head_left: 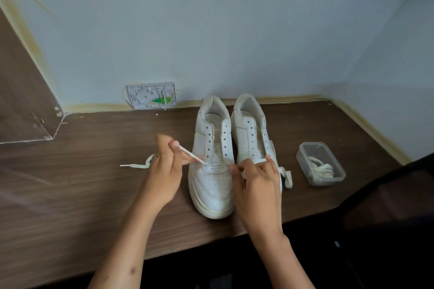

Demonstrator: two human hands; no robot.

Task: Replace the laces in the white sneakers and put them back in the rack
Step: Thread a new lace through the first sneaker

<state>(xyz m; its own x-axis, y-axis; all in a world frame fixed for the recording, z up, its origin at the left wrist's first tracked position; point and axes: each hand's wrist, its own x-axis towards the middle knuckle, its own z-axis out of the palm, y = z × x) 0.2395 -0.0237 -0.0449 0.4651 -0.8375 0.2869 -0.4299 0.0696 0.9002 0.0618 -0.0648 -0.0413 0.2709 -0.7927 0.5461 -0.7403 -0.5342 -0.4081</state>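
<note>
Brown wood-grain desk against a pale wall, with a grey wall plate low down and tape along the edge. Two white sneakers stand side by side, toes toward the person, eyelets bare, uppers a bit scuffed and yellowed at the soles.

Left hand sits just left of the near sneaker's toe box, fingers curled, pinching a white lace near its tip; the aglet points at the lowest left eyelet. Another lace end lies flat on the desk just past the left hand's outer side.

Right hand rests over the gap between both sneakers, fingers bent and touching the near sneaker's lower right eyelet edge. Whether it pinches anything, cannot tell. A flat lace piece trails out just right of this hand.

Clear plastic tub further right holds a bundled white lace.
</note>
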